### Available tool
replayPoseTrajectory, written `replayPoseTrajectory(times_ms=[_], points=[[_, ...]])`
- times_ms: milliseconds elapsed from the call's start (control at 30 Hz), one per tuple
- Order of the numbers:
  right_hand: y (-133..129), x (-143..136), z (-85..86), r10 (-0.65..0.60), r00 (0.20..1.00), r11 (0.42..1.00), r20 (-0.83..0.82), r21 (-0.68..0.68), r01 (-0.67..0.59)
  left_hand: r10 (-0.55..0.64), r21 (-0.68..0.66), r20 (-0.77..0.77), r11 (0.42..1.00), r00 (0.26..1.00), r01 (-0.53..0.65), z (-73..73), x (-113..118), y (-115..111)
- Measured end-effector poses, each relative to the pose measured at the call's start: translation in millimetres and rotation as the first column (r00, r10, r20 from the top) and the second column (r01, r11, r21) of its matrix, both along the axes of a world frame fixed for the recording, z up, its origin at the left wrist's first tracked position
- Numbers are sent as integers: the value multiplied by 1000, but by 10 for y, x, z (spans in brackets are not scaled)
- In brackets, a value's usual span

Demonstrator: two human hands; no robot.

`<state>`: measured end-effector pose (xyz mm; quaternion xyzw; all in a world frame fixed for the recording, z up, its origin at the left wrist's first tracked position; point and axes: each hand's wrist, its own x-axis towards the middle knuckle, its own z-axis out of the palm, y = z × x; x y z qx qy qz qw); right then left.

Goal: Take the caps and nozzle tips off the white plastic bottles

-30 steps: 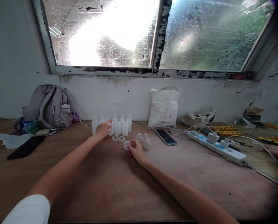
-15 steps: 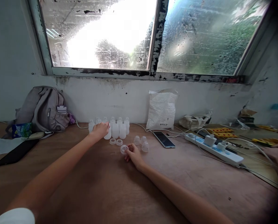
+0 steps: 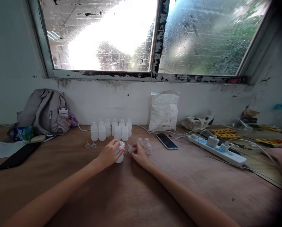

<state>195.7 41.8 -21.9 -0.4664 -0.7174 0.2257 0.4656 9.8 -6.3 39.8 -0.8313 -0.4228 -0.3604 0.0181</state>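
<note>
**Open bottle in the left hand, clear teat in the right**

The left hand (image 3: 109,155) grips an open feeding bottle (image 3: 119,159) near its mouth, upright in front of the bottle rows. The right hand (image 3: 139,155) pinches a clear teat (image 3: 131,149) just beside it, with a thin tip pointing up; what else those fingers hold, if anything, is hard to tell.

The bottle should be light, its frosted plastic wall smooth, a little slippery and slightly yielding. It looks best taken round the body below the neck, with a gentle squeeze and the mouth uncovered. The teat is probably soft, bendy and almost weightless; its wider base offers a firmer hold than the narrow tip, which could fold. Neither seems likely to shatter, though both could tip or roll.

Clear dome caps (image 3: 148,147) crowd the right hand's far side, where a knuckle could knock them. Behind, the capped bottles (image 3: 102,132) stand close together and could topple in a chain. Two loose teats (image 3: 93,145) sit on the tabletop (image 3: 84,186) left of the left hand. The phone (image 3: 167,141) lies beyond the caps, with the cabled power strip (image 3: 216,152) farther right, both well apart from the bottle.
</note>
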Motion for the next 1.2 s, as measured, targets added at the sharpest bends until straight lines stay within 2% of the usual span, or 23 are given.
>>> replayPoseTrajectory(times_ms=[67, 167, 267, 333, 400, 467, 567, 667, 833, 933, 1067, 1133, 1200], points=[[-23, 0, 0, 34, 999, 999, -9, -1, -34, 22, -94, 192, 996, 981, -4, -123, 31, 22], [-47, -17, 20, 12, 997, 1000, -71, -7, -12, 45, -219, 442, 974, 896, 59, -252, 58, 49], [-78, -58, 155, 6, 967, 999, -256, -29, -14, 1, -303, 556, 931, 831, 202, -317, 66, 74], [-119, -99, 298, 113, 916, 993, -384, 3, -122, -33, -312, 602, 910, 798, 273, -350, 71, 89], [-177, -144, 431, 236, 873, 970, -426, 43, -241, -42, -317, 635, 897, 771, 309, -392, 84, 99], [-248, -185, 509, 309, 866, 948, -393, 50, -316, -43, -366, 633, 863, 773, 348, -442, 102, 106], [-351, -213, 526, 367, 874, 926, -318, 34, -376, -71, -469, 585, 784, 808, 408, -504, 129, 109], [-412, -202, 521, 415, 851, 902, -321, 24, -431, -82, -501, 586, 745, 806, 440, -505, 139, 85], [-414, -140, 596, 420, 798, 857, -432, -99, -505, -40, -563, 659, 636, 751, 527, -383, 128, -57], [-409, -96, 637, 433, 752, 794, -497, -184, -579, 10, -583, 716, 558, 698, 590, -342, 127, -140], [-429, -62, 677, 457, 683, 707, -570, -233, -668, 24, -552, 790, 465, 613, 692, -361, 138, -181], [-439, -67, 679, 460, 681, 689, -571, -254, -678, 22, -553, 790, 457, 613, 697, -365, 147, -187], [-449, -89, 655, 442, 706, 713, -553, -262, -651, 16, -573, 764, 476, 645, 667, -354, 160, -194]])
